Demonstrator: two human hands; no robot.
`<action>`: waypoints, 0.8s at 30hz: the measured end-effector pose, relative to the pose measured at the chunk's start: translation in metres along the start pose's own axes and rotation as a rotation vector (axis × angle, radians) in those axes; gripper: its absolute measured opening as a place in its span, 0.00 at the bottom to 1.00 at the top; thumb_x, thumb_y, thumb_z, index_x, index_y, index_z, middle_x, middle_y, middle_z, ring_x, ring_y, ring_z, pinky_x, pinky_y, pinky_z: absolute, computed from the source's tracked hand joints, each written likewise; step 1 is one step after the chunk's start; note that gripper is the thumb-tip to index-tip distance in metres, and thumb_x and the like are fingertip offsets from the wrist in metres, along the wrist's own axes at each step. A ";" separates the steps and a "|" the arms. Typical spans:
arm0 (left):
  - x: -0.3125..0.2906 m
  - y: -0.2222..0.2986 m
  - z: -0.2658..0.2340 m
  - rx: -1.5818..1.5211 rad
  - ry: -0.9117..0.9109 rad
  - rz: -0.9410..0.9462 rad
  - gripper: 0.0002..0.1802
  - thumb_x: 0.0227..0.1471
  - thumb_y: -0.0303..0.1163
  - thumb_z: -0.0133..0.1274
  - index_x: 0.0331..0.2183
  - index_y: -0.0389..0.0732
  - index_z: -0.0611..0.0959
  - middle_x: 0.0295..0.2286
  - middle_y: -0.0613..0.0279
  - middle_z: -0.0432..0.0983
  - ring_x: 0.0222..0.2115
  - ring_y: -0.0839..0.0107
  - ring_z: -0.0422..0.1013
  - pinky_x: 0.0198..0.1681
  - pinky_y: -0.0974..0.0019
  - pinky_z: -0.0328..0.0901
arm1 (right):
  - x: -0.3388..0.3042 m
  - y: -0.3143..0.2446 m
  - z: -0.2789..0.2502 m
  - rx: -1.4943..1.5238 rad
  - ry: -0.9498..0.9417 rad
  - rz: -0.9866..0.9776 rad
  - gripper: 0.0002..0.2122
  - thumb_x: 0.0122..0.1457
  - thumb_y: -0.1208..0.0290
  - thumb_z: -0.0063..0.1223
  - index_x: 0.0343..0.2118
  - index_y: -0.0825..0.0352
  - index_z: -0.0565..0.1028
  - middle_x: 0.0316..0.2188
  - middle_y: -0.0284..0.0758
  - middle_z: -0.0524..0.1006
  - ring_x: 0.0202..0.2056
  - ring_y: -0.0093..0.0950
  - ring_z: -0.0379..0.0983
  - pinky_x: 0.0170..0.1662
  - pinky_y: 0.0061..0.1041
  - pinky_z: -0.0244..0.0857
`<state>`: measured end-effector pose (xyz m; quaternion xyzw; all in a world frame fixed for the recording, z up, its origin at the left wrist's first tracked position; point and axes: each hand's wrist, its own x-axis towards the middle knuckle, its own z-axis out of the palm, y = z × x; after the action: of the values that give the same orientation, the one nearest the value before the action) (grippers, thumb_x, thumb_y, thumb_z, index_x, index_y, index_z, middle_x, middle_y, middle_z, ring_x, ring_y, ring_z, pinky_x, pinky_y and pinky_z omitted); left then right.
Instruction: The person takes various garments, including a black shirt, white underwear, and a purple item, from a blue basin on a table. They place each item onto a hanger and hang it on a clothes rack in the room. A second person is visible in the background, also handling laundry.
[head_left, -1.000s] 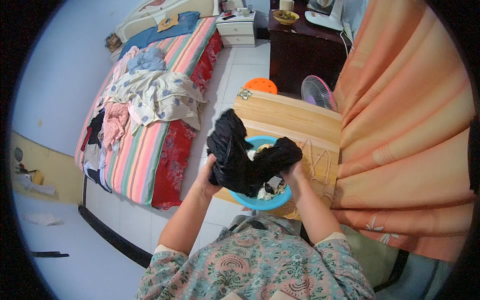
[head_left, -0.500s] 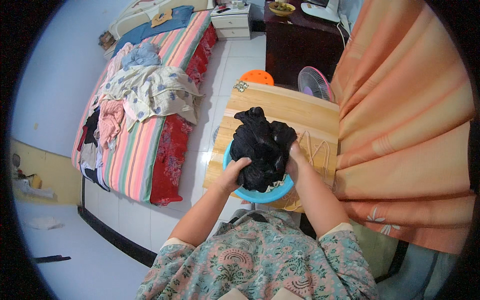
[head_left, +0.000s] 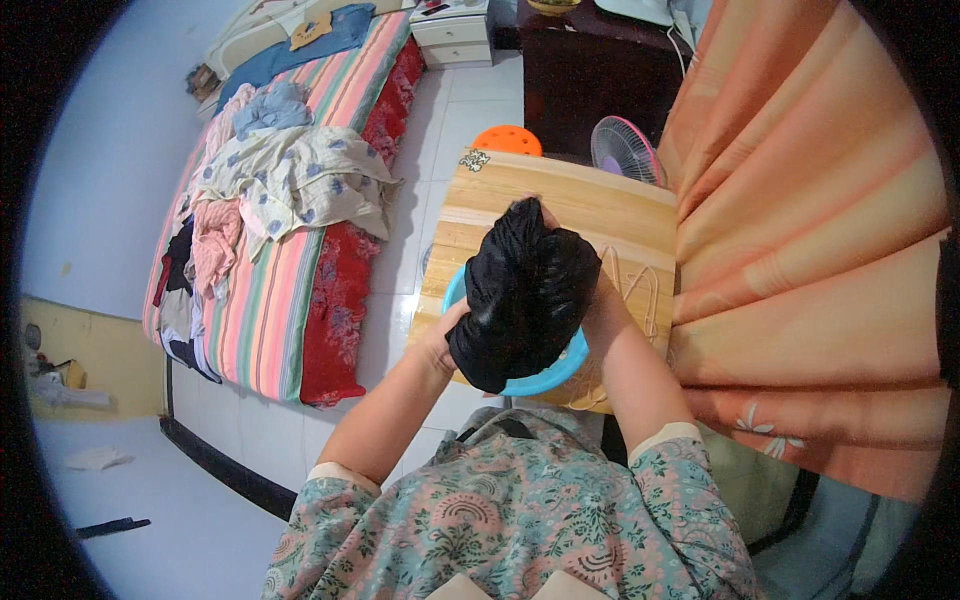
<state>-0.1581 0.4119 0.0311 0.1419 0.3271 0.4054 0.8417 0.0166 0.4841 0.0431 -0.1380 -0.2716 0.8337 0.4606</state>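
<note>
A bunched black cloth garment (head_left: 525,295), dark and glossy as if wet, is held up between my two hands above a light blue basin (head_left: 545,380). My left hand (head_left: 447,340) grips its left side, with the fingers hidden behind the fabric. On the other side my right hand (head_left: 597,300) closes round the cloth, and most of its fingers are covered too. The garment hides most of the basin and whatever lies in it. The basin stands on a wooden table (head_left: 600,215).
Pale cord (head_left: 640,285) lies loose on the table's right part. Beyond the table are an orange stool (head_left: 507,139) and a fan (head_left: 625,150). An orange curtain (head_left: 800,250) hangs close on the right. At left stands a bed (head_left: 280,340) with rumpled clothes and bedding.
The black garment has been gathered into a taller, smoother bundle and turned, covering the pale cloth edge that showed in the basin. My left hand has shifted slightly left. The view has tilted a little.
</note>
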 end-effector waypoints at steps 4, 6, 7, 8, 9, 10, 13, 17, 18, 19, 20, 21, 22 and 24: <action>0.007 -0.003 -0.003 -0.189 -0.103 -0.124 0.21 0.52 0.35 0.43 0.47 0.38 0.68 0.43 0.52 0.69 0.42 0.62 0.68 0.46 0.59 0.64 | 0.009 -0.008 0.000 0.071 -0.097 0.034 0.14 0.57 0.75 0.40 0.48 0.63 0.64 0.42 0.34 0.69 0.43 0.25 0.67 0.48 0.28 0.62; 0.008 -0.016 -0.006 -0.200 -0.075 -0.015 0.23 0.53 0.39 0.42 0.50 0.41 0.66 0.47 0.53 0.65 0.45 0.59 0.65 0.49 0.52 0.61 | 0.010 -0.014 0.000 0.077 -0.086 -0.040 0.12 0.56 0.76 0.41 0.43 0.64 0.67 0.40 0.34 0.70 0.41 0.25 0.67 0.46 0.27 0.63; 0.003 -0.016 0.000 -0.279 -0.151 -0.080 0.24 0.53 0.42 0.40 0.51 0.44 0.65 0.49 0.54 0.63 0.47 0.57 0.63 0.49 0.46 0.58 | 0.014 -0.012 -0.007 0.070 -0.098 -0.104 0.10 0.55 0.76 0.42 0.41 0.65 0.68 0.39 0.34 0.71 0.41 0.25 0.68 0.45 0.27 0.64; -0.004 -0.014 0.009 -0.357 -0.227 -0.146 0.25 0.53 0.44 0.39 0.52 0.46 0.64 0.50 0.55 0.60 0.49 0.55 0.60 0.49 0.41 0.54 | 0.017 -0.010 -0.013 0.062 -0.109 -0.168 0.09 0.55 0.76 0.43 0.39 0.65 0.69 0.37 0.34 0.71 0.40 0.25 0.68 0.45 0.26 0.64; -0.011 -0.015 0.014 -0.440 -0.300 -0.211 0.27 0.53 0.47 0.37 0.53 0.49 0.62 0.52 0.57 0.58 0.50 0.53 0.58 0.50 0.35 0.51 | 0.016 -0.012 -0.001 -0.089 -0.087 -0.242 0.09 0.54 0.76 0.44 0.38 0.65 0.70 0.36 0.33 0.71 0.39 0.26 0.68 0.44 0.26 0.64; -0.013 -0.018 0.014 -0.479 -0.325 -0.250 0.29 0.52 0.52 0.34 0.54 0.53 0.61 0.54 0.59 0.55 0.53 0.49 0.54 0.47 0.25 0.42 | 0.013 -0.015 0.012 -0.240 -0.065 -0.318 0.09 0.53 0.76 0.45 0.38 0.66 0.70 0.35 0.33 0.72 0.39 0.26 0.68 0.44 0.26 0.64; -0.016 -0.023 0.019 -0.470 -0.343 -0.227 0.31 0.51 0.56 0.35 0.55 0.55 0.60 0.55 0.60 0.53 0.54 0.50 0.52 0.46 0.25 0.43 | 0.005 -0.018 0.040 -0.511 -0.021 -0.424 0.09 0.49 0.75 0.48 0.35 0.68 0.70 0.32 0.33 0.72 0.37 0.26 0.67 0.44 0.24 0.62; -0.018 -0.031 0.025 -0.520 -0.462 -0.323 0.31 0.50 0.56 0.36 0.54 0.56 0.60 0.54 0.57 0.54 0.53 0.48 0.53 0.45 0.22 0.41 | -0.011 -0.020 0.058 -0.786 -0.006 -0.410 0.09 0.47 0.76 0.51 0.33 0.66 0.70 0.32 0.32 0.72 0.38 0.23 0.66 0.45 0.22 0.60; -0.019 -0.027 0.031 -0.583 -0.413 -0.264 0.30 0.51 0.54 0.36 0.54 0.53 0.61 0.53 0.56 0.57 0.52 0.51 0.55 0.47 0.28 0.45 | -0.015 -0.019 0.063 -0.740 0.019 -0.404 0.10 0.46 0.75 0.52 0.34 0.66 0.70 0.33 0.32 0.71 0.38 0.23 0.66 0.45 0.22 0.60; -0.018 -0.022 0.036 -0.643 -0.369 -0.200 0.29 0.52 0.51 0.37 0.54 0.50 0.61 0.51 0.55 0.59 0.51 0.53 0.58 0.50 0.34 0.49 | -0.017 -0.019 0.066 -0.694 0.044 -0.398 0.10 0.46 0.75 0.52 0.34 0.66 0.70 0.34 0.32 0.71 0.38 0.23 0.66 0.45 0.22 0.60; -0.010 -0.026 0.028 -0.730 -0.250 -0.123 0.29 0.52 0.50 0.38 0.53 0.48 0.62 0.51 0.55 0.60 0.50 0.55 0.59 0.51 0.39 0.51 | -0.017 -0.022 0.064 -0.710 0.062 -0.438 0.11 0.47 0.75 0.52 0.35 0.66 0.70 0.34 0.32 0.71 0.39 0.23 0.66 0.45 0.22 0.60; -0.007 -0.025 0.028 -0.815 -0.125 -0.048 0.29 0.52 0.49 0.38 0.53 0.46 0.62 0.50 0.55 0.61 0.50 0.56 0.60 0.52 0.44 0.54 | -0.019 -0.025 0.061 -0.724 0.082 -0.475 0.11 0.47 0.75 0.52 0.35 0.66 0.70 0.34 0.32 0.71 0.39 0.23 0.66 0.45 0.22 0.60; -0.006 -0.023 0.028 -0.718 -0.080 0.010 0.27 0.52 0.46 0.39 0.52 0.44 0.63 0.49 0.55 0.63 0.49 0.57 0.60 0.52 0.48 0.56 | -0.021 -0.026 0.059 -0.738 0.101 -0.512 0.11 0.47 0.75 0.51 0.36 0.66 0.69 0.35 0.32 0.71 0.39 0.23 0.66 0.45 0.22 0.60; -0.002 -0.009 0.033 -0.519 0.004 0.122 0.25 0.53 0.40 0.41 0.50 0.40 0.65 0.46 0.54 0.65 0.48 0.59 0.62 0.51 0.56 0.60 | -0.029 -0.019 0.050 -0.751 0.237 -0.599 0.12 0.48 0.75 0.51 0.37 0.66 0.69 0.35 0.32 0.71 0.40 0.24 0.66 0.45 0.23 0.61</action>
<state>-0.1319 0.4056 0.0521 -0.0599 0.2047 0.5258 0.8234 0.0214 0.4513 0.0939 -0.3041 -0.5270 0.4877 0.6261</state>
